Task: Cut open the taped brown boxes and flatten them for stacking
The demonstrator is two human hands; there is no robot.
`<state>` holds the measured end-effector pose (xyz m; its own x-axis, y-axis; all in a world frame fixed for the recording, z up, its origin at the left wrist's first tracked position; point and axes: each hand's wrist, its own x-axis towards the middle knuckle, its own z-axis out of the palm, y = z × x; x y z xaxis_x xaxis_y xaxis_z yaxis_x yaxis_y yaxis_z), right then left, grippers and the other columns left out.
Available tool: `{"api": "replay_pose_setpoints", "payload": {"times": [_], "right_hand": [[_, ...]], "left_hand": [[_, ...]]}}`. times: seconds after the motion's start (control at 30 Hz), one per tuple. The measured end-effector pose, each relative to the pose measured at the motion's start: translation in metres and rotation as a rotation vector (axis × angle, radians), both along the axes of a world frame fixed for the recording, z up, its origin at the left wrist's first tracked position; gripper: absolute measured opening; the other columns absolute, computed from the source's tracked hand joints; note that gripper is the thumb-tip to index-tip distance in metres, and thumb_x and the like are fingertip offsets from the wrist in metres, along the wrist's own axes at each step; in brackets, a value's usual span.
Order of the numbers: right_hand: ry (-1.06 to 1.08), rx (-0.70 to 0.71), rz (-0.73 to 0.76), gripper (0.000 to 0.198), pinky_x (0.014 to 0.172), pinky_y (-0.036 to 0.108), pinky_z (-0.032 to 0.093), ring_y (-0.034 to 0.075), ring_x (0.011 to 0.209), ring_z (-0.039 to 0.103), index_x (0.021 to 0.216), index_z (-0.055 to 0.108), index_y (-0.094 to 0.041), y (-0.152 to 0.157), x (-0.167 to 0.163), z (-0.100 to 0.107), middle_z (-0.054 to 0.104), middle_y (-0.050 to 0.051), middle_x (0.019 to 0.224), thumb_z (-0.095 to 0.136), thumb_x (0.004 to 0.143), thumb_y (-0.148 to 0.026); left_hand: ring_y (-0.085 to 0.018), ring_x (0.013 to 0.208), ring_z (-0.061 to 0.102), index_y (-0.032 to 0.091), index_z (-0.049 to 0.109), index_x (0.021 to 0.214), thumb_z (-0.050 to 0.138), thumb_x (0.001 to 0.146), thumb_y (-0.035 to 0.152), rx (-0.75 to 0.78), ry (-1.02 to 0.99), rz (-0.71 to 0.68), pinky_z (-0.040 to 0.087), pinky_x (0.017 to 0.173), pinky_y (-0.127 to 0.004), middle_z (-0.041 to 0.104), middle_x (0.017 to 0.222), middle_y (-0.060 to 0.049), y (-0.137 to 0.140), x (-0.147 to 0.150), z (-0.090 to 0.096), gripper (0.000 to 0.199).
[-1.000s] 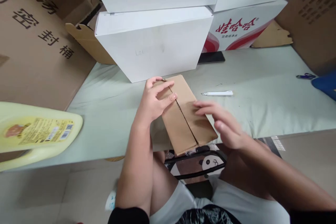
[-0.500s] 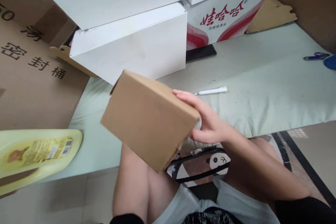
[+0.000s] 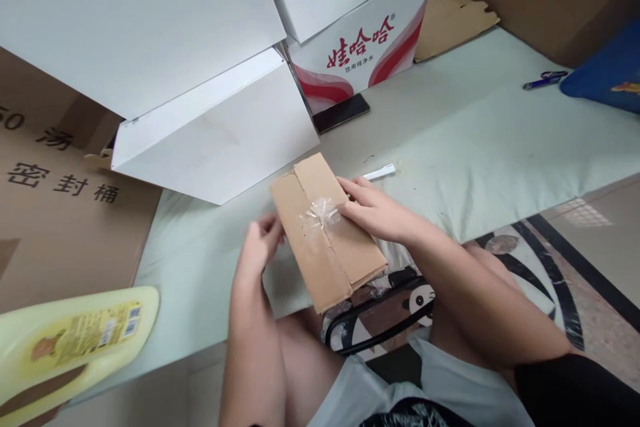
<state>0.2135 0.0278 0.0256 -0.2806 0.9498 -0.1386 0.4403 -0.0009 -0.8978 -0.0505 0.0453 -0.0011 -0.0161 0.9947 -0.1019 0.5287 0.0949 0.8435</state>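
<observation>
The thumb and fingers of your right hand (image 3: 373, 210) clamp the cardboard box (image 3: 333, 243) at 2 o'clock, by its clear tape (image 3: 323, 213); your left hand (image 3: 257, 247) curls at 9 o'clock, blurred, its grip unclear. Your right forearm (image 3: 480, 290) slants in from 4 o'clock, your left (image 3: 253, 353) from 7, toward the box at the table's (image 3: 450, 147) near edge.

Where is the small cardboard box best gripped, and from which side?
Probably the cardboard box by its two long sides, from left and right: it is oblong, and its flat top offers just a seam and crumpled clear tape.
</observation>
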Motion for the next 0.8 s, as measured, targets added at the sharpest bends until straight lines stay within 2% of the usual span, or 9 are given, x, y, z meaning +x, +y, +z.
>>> {"api": "replay_pose_setpoints", "payload": {"times": [0.07, 0.13, 0.17, 0.23, 0.33, 0.47, 0.6, 0.67, 0.8], "right_hand": [[0.066, 0.050, 0.021, 0.041, 0.100, 0.048, 0.057, 0.028, 0.115, 0.068, 0.134, 0.063, -0.021, 0.002, 0.000, -0.007, 0.068, 0.015, 0.124, 0.055, 0.097, -0.037], [0.070, 0.122, 0.032, 0.044, 0.098, 0.043, 0.058, 0.026, 0.114, 0.070, 0.138, 0.062, -0.019, 0.007, 0.002, -0.016, 0.070, 0.014, 0.130, 0.052, 0.102, -0.042], [0.009, 0.159, 0.012, 0.042, 0.096, 0.041, 0.058, 0.024, 0.113, 0.070, 0.137, 0.063, -0.019, 0.011, 0.004, -0.022, 0.071, 0.013, 0.130, 0.045, 0.106, -0.040], [-0.192, 0.217, -0.076, 0.041, 0.098, 0.041, 0.056, 0.025, 0.117, 0.069, 0.134, 0.066, -0.017, 0.019, 0.008, -0.035, 0.073, 0.013, 0.128, 0.035, 0.108, -0.027], [-0.430, 0.245, -0.180, 0.039, 0.106, 0.051, 0.048, 0.034, 0.126, 0.063, 0.130, 0.069, -0.012, 0.027, 0.014, -0.056, 0.071, 0.020, 0.132, 0.046, 0.098, -0.011], [-0.532, 0.250, -0.220, 0.027, 0.100, 0.055, 0.045, 0.038, 0.119, 0.062, 0.105, 0.077, -0.016, 0.031, 0.019, -0.073, 0.074, 0.020, 0.117, 0.052, 0.095, -0.013], [-0.577, 0.256, -0.370, 0.019, 0.087, 0.048, 0.047, 0.033, 0.101, 0.063, 0.094, 0.071, -0.018, 0.034, 0.028, -0.068, 0.072, 0.016, 0.099, 0.052, 0.094, -0.016], [-0.409, 0.321, -0.518, 0.005, 0.077, 0.041, 0.049, 0.026, 0.087, 0.062, 0.094, 0.062, -0.021, 0.032, 0.033, -0.057, 0.068, 0.009, 0.090, 0.057, 0.092, -0.022], [0.455, 0.434, -0.655, 0.021, 0.053, 0.031, 0.045, 0.015, 0.056, 0.050, 0.088, 0.039, -0.028, 0.015, 0.030, -0.022, 0.053, -0.004, 0.074, 0.061, 0.087, -0.029]], "left_hand": [[-0.025, 0.090, 0.071, 0.023, 0.073, 0.098, 0.063, 0.088, 0.056, 0.353, -0.078, 0.056, 0.059, 0.077, -0.037, 0.075, 0.096, -0.007, 0.000, 0.005, 0.004, 0.036], [-0.029, 0.119, 0.067, 0.025, 0.074, 0.108, 0.061, 0.092, 0.053, 0.632, -0.071, -0.077, 0.055, 0.104, -0.047, 0.073, 0.119, -0.009, -0.002, 0.012, 0.006, 0.034], [-0.030, 0.128, 0.062, 0.027, 0.075, 0.109, 0.060, 0.094, 0.051, 0.674, -0.024, -0.189, 0.049, 0.113, -0.051, 0.072, 0.125, -0.008, -0.003, 0.015, 0.007, 0.032], [-0.031, 0.132, 0.059, 0.028, 0.078, 0.106, 0.057, 0.098, 0.045, 0.660, 0.084, -0.332, 0.043, 0.119, -0.055, 0.073, 0.126, -0.007, -0.003, 0.021, 0.006, 0.028], [-0.029, 0.128, 0.059, 0.030, 0.078, 0.107, 0.052, 0.100, 0.039, 0.677, 0.084, -0.333, 0.042, 0.119, -0.056, 0.074, 0.124, -0.005, -0.003, 0.025, 0.003, 0.029], [-0.029, 0.127, 0.060, 0.030, 0.075, 0.114, 0.051, 0.099, 0.037, 0.686, 0.069, -0.319, 0.040, 0.121, -0.056, 0.074, 0.125, -0.005, -0.002, 0.026, -0.001, 0.029], [-0.030, 0.130, 0.059, 0.028, 0.066, 0.125, 0.051, 0.097, 0.040, 0.646, 0.050, -0.297, 0.039, 0.123, -0.057, 0.072, 0.127, -0.006, -0.004, 0.028, -0.003, 0.034], [-0.029, 0.132, 0.057, 0.028, 0.063, 0.127, 0.051, 0.098, 0.040, 0.637, 0.038, -0.298, 0.040, 0.122, -0.055, 0.071, 0.129, -0.007, -0.006, 0.030, -0.004, 0.034], [-0.029, 0.135, 0.054, 0.026, 0.060, 0.129, 0.051, 0.098, 0.037, 0.638, -0.023, -0.290, 0.040, 0.122, -0.052, 0.068, 0.131, -0.009, -0.009, 0.035, -0.007, 0.034]]}}
